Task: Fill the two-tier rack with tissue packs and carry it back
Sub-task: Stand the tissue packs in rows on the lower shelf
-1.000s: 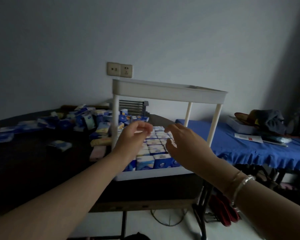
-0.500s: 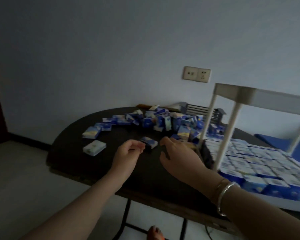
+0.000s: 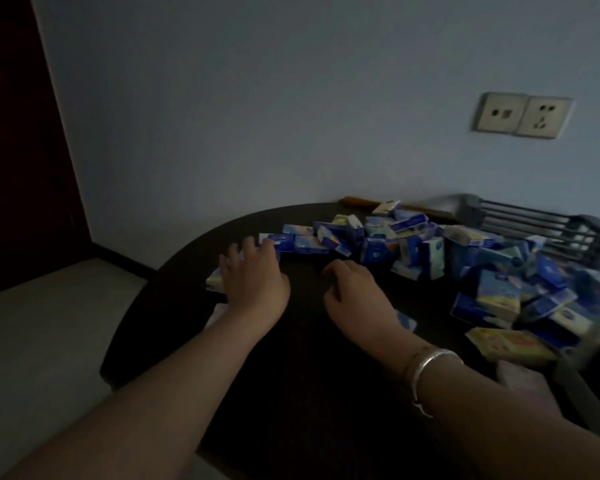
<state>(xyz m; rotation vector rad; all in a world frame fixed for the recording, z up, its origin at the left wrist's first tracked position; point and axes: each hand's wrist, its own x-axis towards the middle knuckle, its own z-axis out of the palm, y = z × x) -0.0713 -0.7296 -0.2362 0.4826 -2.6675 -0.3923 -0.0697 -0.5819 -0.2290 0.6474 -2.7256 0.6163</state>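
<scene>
Half a second ago the white two-tier rack stood at the right of the view with its lower tier packed with tissue packs; now it is out of frame altogether, because the head has swung left to the loose supply on the dark round table [image 3: 291, 393]. Both hands have gone forward with that turn. The left hand [image 3: 253, 282] now lies palm down over a pale tissue pack [image 3: 213, 282] at the near left edge of the scatter, fingers spread and reaching toward the first blue packs; whether it has already closed on the pack beneath cannot be told, since the palm hides it. The right hand [image 3: 355, 289], which hovered with fingers extended a moment earlier, is now lower with its fingers bent downward toward the tabletop, apparently holding nothing, and another pack [image 3: 406, 320] peeks out just beside its wrist. The main heap of tissue packs [image 3: 465, 258] lies to the right, in front of a dark slatted crate [image 3: 541, 226] against the wall. The shift reads as a return for another handful, probably for the upper tier, so filling is only partly done and the carrying has not begun.
</scene>
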